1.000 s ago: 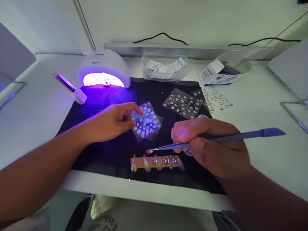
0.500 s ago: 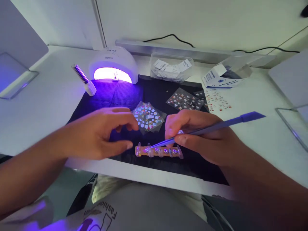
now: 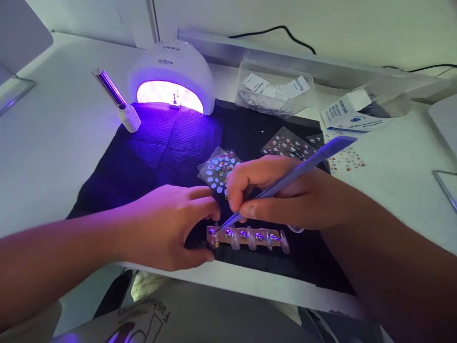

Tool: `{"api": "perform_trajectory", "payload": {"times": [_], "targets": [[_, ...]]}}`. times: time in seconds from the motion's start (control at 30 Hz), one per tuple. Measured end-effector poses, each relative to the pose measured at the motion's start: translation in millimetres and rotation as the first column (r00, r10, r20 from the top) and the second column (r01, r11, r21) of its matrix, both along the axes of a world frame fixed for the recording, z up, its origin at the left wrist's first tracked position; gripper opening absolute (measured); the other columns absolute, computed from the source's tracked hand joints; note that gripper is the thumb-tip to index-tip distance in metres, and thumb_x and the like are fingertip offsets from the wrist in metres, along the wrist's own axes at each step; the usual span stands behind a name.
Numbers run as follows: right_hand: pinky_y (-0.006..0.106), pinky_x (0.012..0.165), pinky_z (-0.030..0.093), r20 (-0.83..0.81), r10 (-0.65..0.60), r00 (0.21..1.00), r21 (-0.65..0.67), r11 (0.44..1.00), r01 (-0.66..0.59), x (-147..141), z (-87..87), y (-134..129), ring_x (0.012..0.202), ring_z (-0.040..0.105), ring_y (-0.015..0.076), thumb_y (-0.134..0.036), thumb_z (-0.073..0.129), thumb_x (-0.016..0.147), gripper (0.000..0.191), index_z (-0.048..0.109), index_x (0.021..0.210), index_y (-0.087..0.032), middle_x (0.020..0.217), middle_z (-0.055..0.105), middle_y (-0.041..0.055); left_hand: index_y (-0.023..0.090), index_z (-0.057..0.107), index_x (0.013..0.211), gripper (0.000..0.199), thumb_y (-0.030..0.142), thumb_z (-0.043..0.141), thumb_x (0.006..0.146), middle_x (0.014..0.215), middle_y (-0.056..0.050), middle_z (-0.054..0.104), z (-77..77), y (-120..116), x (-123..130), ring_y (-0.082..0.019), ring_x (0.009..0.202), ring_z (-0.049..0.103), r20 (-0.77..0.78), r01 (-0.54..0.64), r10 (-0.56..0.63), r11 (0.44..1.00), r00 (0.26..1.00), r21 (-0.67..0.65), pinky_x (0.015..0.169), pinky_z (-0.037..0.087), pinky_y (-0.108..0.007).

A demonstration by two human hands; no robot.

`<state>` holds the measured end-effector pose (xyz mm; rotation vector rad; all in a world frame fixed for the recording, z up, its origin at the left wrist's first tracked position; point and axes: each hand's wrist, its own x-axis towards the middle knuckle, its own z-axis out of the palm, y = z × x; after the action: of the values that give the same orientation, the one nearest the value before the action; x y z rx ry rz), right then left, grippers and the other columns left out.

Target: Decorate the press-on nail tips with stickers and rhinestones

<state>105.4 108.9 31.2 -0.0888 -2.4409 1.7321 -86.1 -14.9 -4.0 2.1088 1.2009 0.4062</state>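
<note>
A narrow tan strip (image 3: 223, 236) lies on the black cloth near the front edge, with several clear press-on nails (image 3: 251, 238) across it and shiny beads between them. My right hand (image 3: 274, 190) pinches slim tweezers (image 3: 296, 174) with a flat slanted back end. Their tips point down at the nail (image 3: 213, 237) on the strip's left end, which has a small yellow spot. Around that end curls my left hand (image 3: 174, 224), thumb and forefinger apart on either side; whether they touch the strip I cannot tell. Its other fingers are partly hidden.
A lit nail lamp (image 3: 171, 62) stands at the back, a white-capped bottle (image 3: 129, 119) left of it. Sticker sheets (image 3: 216, 174) lie on the black cloth (image 3: 117, 166). Behind are a clear tub (image 3: 274, 102) of alcohol pads and an opened box (image 3: 352, 119).
My left hand has come in closer around the strip's left end, its fingers bent more. The tweezers have tilted steeper, tips now at the leftmost nail. The view has shifted.
</note>
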Motion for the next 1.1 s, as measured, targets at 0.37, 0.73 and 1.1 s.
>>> {"api": "perform_trajectory", "payload": {"times": [0.37,0.73,1.1], "targets": [[0.017,0.059,0.043,0.074,0.078,0.994,-0.089,0.993,-0.072,-13.6,-0.2,6.0,0.061,0.051,0.005,-0.003,0.058,0.083,0.014,0.06,0.076,-0.015,0.069,0.055,-0.0071,0.021,0.061,0.1,0.021,0.027,0.067,0.08,0.096,-0.002,0.069,-5.6,-2.5,-0.8,-0.023,0.079,0.068,0.005,0.025,-0.026,0.996,1.0,0.091,0.063,0.05,-0.034],[0.017,0.054,0.038,0.091,0.077,0.993,-0.132,0.989,-0.064,-11.9,-5.2,8.8,0.059,0.048,0.0037,-0.002,0.057,0.083,0.011,0.061,0.08,-0.012,0.07,0.054,-0.0067,0.021,0.06,0.097,0.021,0.028,0.069,0.08,0.095,-0.002,0.068,-6.7,0.4,1.2,-0.023,0.076,0.068,0.01,0.02,-0.021,0.995,1.0,0.098,0.059,0.049,-0.034],[0.013,0.057,0.04,0.067,0.1,0.993,-0.133,0.987,-0.091,-15.3,-9.3,8.2,0.059,0.046,0.0012,0.002,0.052,0.085,0.012,0.059,0.08,-0.007,0.068,0.052,-0.0073,0.022,0.06,0.098,0.021,0.028,0.069,0.079,0.093,-0.001,0.068,-5.8,-0.2,0.3,-0.022,0.074,0.067,0.002,0.021,-0.022,0.993,1.0,0.115,0.057,0.046,-0.033]]}}
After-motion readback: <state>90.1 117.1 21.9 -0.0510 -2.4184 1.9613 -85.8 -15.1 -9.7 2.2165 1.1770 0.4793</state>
